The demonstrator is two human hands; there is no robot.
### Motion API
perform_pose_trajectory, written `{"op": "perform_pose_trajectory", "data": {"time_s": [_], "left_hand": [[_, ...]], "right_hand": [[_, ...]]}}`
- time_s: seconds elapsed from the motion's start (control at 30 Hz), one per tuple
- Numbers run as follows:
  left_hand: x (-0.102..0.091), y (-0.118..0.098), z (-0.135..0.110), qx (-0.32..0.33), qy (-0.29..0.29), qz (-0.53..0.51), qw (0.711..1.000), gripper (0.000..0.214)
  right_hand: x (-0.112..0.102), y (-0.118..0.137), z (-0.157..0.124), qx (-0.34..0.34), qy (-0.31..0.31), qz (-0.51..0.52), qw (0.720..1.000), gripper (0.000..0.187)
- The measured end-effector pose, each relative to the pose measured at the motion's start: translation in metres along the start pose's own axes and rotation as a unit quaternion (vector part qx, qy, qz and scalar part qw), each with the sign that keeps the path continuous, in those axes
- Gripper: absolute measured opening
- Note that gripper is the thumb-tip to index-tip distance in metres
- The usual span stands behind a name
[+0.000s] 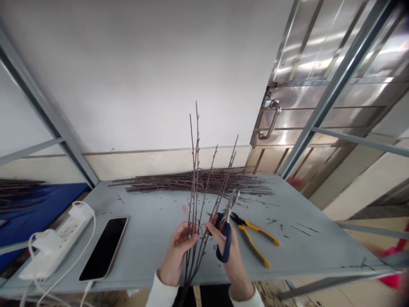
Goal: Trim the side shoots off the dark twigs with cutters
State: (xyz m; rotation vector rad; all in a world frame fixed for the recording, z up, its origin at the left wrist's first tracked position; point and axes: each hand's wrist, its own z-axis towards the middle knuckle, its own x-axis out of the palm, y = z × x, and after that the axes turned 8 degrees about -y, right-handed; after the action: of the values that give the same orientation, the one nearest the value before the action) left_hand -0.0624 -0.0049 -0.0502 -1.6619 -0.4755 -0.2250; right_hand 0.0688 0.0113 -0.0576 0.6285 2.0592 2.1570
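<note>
Several thin dark twigs [194,187] stand upright in front of me, joined near their lower ends. My left hand [179,247] is closed around the left stems, thumb across them. My right hand [230,251] carries scissors [228,232] with dark blue handles, their blades pointing up and slightly parted. The fingertips of that hand also touch the right-hand stems of the twigs. Just right of the scissors, pliers [255,234] with yellow and black handles lie on the grey table [153,217], their handles spread.
A long pile of twigs [172,181] lies along the table's back edge by the wall. Small clippings are scattered about. At the left are a phone [105,249] and a white power strip [60,238] with cables. Metal shelf posts [335,98] rise at both sides.
</note>
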Motion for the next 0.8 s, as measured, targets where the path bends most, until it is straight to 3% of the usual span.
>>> {"op": "perform_pose_trajectory", "data": {"time_s": [0.13, 0.3, 0.43, 0.63, 0.8], "left_hand": [[-0.010, 0.004, 0.003, -0.016, 0.029, 0.025, 0.999, 0.026], [-0.016, 0.015, 0.007, -0.048, 0.046, -0.016, 0.998, 0.049], [-0.015, 0.023, 0.011, -0.019, 0.027, -0.036, 0.999, 0.061], [-0.008, 0.022, 0.008, 0.023, -0.021, 0.012, 0.999, 0.028], [-0.003, 0.021, 0.006, 0.022, -0.068, -0.010, 0.997, 0.026]], "right_hand": [[-0.002, -0.007, 0.007, -0.029, 0.006, -0.006, 1.000, 0.029], [0.003, -0.010, 0.014, -0.017, 0.009, 0.037, 0.999, 0.031], [0.009, -0.004, 0.018, -0.010, 0.011, 0.072, 0.997, 0.029], [0.013, 0.001, 0.022, -0.040, 0.006, 0.074, 0.996, 0.026], [0.012, 0.000, 0.024, -0.051, -0.009, 0.063, 0.997, 0.025]]}}
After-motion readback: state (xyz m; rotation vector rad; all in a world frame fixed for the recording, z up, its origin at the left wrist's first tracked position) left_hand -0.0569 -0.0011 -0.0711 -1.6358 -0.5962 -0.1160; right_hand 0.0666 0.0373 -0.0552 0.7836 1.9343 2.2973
